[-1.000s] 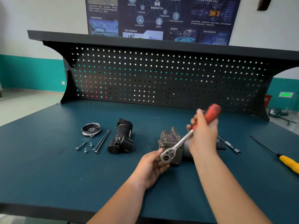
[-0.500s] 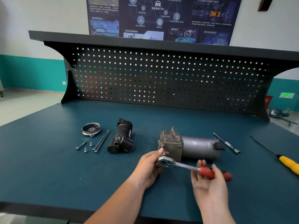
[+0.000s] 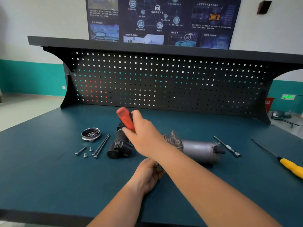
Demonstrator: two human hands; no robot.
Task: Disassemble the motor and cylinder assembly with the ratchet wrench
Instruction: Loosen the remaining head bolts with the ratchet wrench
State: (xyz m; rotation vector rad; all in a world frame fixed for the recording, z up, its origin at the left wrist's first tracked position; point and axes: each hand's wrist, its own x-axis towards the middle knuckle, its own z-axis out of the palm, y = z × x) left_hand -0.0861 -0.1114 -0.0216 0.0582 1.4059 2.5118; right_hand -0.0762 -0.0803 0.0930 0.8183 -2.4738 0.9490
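Now the right hand grips the ratchet wrench by its red handle. The left hand lies beside the motor assembly, its hold hidden.

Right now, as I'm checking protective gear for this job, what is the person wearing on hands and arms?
Nothing visible. The left hand and right hand are bare, without gloves, rings or a watch. The left forearm and right forearm show no sleeves.

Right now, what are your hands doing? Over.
Right hand grips ratchet wrench. Left hand by motor assembly, grip hidden. Right forearm covers the joint.
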